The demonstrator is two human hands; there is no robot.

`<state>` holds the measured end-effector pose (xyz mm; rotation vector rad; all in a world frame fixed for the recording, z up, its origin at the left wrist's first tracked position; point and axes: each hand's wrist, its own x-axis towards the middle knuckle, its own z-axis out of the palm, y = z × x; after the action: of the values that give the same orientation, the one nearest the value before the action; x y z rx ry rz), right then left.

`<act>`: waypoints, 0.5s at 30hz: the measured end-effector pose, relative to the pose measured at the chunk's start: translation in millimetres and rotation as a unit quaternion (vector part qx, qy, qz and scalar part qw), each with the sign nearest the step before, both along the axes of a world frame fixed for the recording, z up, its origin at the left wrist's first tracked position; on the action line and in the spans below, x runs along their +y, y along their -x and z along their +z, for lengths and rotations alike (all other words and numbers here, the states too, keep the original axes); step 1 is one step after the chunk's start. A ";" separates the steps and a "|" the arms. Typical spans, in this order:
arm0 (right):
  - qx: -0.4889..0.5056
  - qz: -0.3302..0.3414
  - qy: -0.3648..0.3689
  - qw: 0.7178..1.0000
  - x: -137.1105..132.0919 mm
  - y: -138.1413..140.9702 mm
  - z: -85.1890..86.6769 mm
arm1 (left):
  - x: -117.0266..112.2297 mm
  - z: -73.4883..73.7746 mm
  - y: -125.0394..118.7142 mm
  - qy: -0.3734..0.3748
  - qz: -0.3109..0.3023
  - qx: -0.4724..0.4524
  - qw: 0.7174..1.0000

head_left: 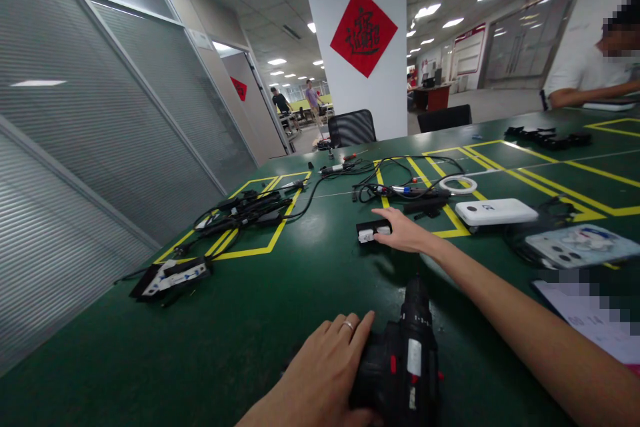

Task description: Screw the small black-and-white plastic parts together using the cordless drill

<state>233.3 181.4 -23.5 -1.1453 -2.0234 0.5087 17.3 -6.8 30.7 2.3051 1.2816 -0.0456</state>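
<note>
Drill (403,361) is black, with white and red patches.

Left fingers (364,331) wrapped over drill (419,347). Right fingers (384,214) around small black box (370,226). Left of these: tangled cables (250,211); right: white power bank (495,212). Green table (235,347) below.

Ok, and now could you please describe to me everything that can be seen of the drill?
The drill is black and looks mostly plastic, with small red parts and a white label. Its narrow front end points away from the person; behind it, a collar carries small white marks. It seems to lie on its side on the green table. The left hand rests over the handle side, hiding much of it.
</note>
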 end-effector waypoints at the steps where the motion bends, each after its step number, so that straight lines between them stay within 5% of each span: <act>1: 0.032 -0.008 0.003 0.999 1.6 -2.7 2.4 | 2.1 -4.4 -4.0 -0.002 -0.005 0.009 1.000; 4: 0.166 -0.038 0.021 0.985 9.0 -16.1 6.0 | 5.4 -19.8 -12.5 -0.008 -0.018 0.011 1.000; 9: 0.301 -0.113 0.019 0.947 17.7 -39.0 -7.4 | -3.3 -41.6 2.9 -0.017 0.048 -0.024 0.998; 13: 0.271 -0.158 -0.010 0.949 14.3 -31.3 -21.9 | -7.9 -30.0 30.8 -0.022 0.131 -0.164 0.977; 15: 0.222 -0.145 -0.031 0.964 9.6 -19.5 -26.1 | -2.8 -15.4 38.1 0.006 0.206 -0.309 0.928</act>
<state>252.9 191.0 -49.5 -1.1461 -1.4505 0.4957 -20.7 -9.6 15.3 1.7640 1.3598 0.7498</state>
